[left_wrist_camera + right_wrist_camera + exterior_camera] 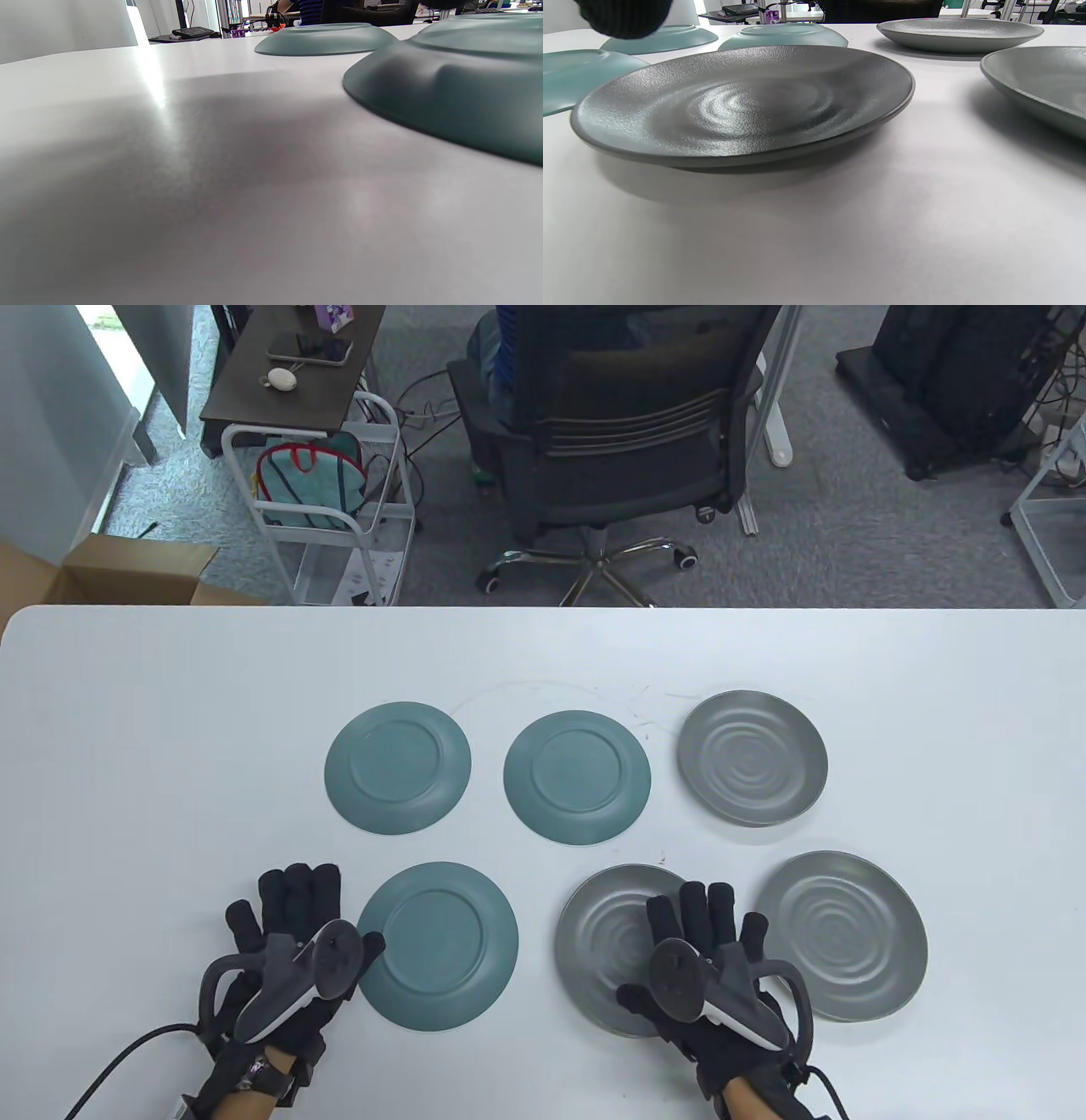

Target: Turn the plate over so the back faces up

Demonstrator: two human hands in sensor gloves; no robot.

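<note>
The face-up grey plate (607, 937) lies under the flat, spread right hand (708, 963), toward its 11 o'clock; nothing is gripped

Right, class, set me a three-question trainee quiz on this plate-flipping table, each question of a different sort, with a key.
1. True or false: the three teal plates already lie back up.
2. Multiple choice: the right hand is over which plate? A) far grey plate B) near-middle grey plate C) near-right grey plate
3. Fill in: the left hand rests on the table, its thumb by the near ____ plate.

Key: 1 true; 2 B; 3 teal.
</note>
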